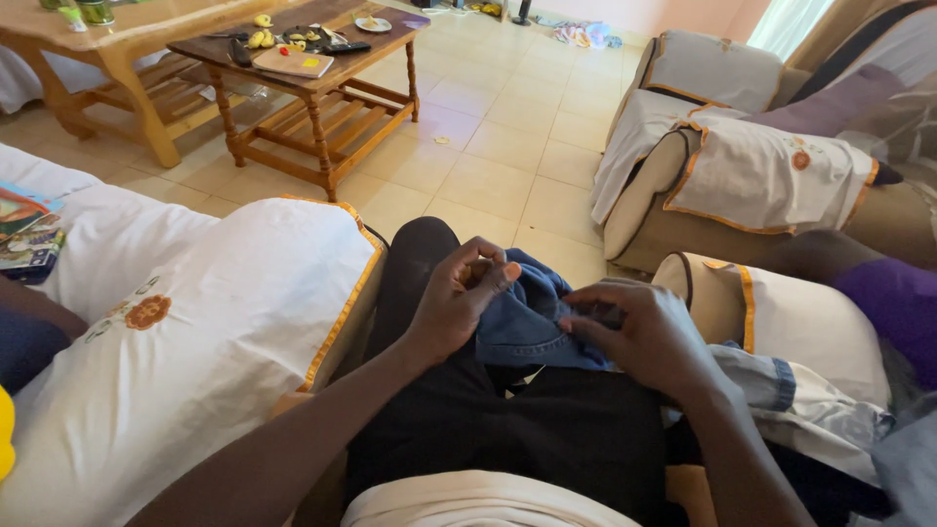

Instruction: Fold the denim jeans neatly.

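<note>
A piece of blue denim cloth lies bunched on my lap, over black trousers. My left hand pinches the cloth's upper left edge, thumb and fingers closed on it. My right hand grips the cloth's right side, fingers curled into the fabric. Whether either hand also holds a small tool such as a needle, I cannot tell. More denim with a pale lining trails off to the right, past my right wrist.
A white-covered armrest with orange trim is on my left, another on my right. A covered armchair stands across the tiled floor. Two wooden tables with small items stand at far left. Books lie at the left edge.
</note>
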